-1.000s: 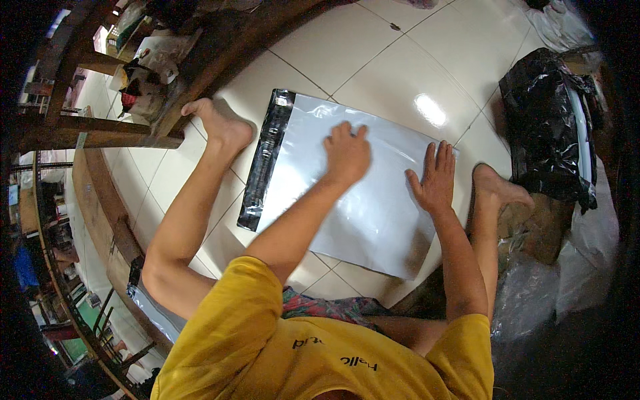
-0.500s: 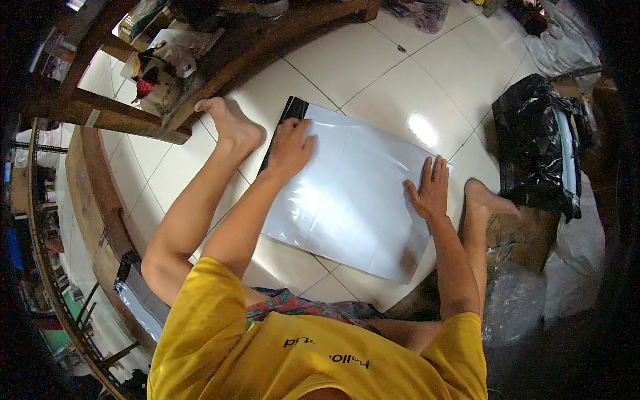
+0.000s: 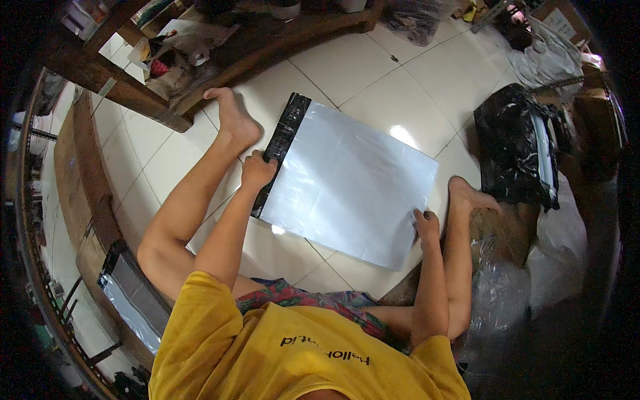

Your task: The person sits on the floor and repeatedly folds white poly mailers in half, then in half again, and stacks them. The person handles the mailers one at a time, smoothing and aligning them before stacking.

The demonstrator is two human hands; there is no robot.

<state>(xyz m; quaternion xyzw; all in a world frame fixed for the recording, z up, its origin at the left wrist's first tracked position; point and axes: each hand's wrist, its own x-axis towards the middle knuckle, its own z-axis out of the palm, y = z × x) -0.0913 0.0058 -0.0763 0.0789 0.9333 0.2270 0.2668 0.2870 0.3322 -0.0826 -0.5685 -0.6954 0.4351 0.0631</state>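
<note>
A large flat silver-grey plastic mailing bag (image 3: 353, 180) lies between my legs, with a shiny black band along its left edge. I cannot tell whether it is one bag or a pile. My left hand (image 3: 258, 171) is closed on the black band, its thumb on top and its fingers curled at the outer edge. At the opposite side, my right hand (image 3: 427, 225) pinches the right edge near the lower right corner, fingers mostly hidden beneath. The bag looks smooth, with light creases.
White floor tiles (image 3: 373, 73) surround the bag. A black plastic-wrapped bundle (image 3: 510, 150) stands beyond my right foot. Wooden furniture (image 3: 183, 110) borders the far left. More grey and black bags (image 3: 137, 290) lie on a wooden plank beside my left knee. Clear plastic (image 3: 500, 287) lies at the right.
Both hands have slid from lying on the bag's top toward me, to its left and right edges, and closed there. The black band now shows more fully.
</note>
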